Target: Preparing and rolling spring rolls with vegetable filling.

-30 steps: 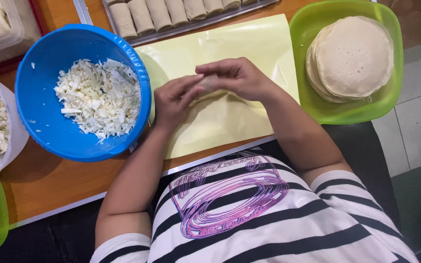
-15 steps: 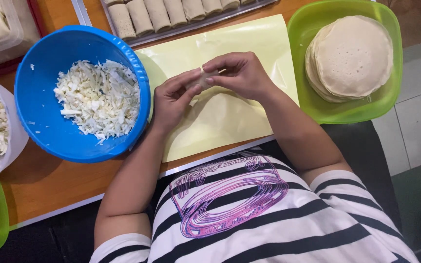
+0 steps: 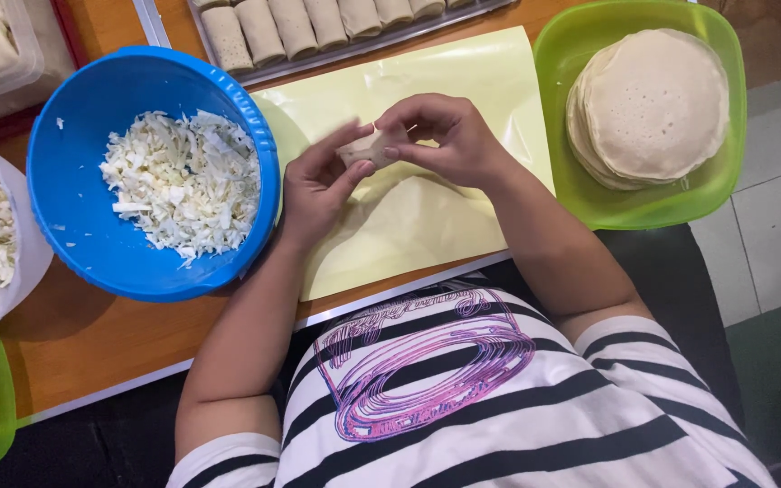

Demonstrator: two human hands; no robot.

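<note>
A wooden table holds a blue bowl of shredded cabbage, a green tray of stacked round wrappers and a pale yellow mat. Above the mat, left hand and right hand pinch a small wrapper roll between their fingertips — both closed on it.

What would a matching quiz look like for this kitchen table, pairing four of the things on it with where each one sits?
Things:
1. shredded cabbage
2. stack of round wrappers
3. finished rolls
4. small roll being wrapped

Places:
A. in the green tray
B. between the fingertips of the left hand and the right hand, above the yellow sheet
C. in the blue bowl
D. lined up on the metal tray at the far edge

Pairs: 1-C, 2-A, 3-D, 4-B
</note>
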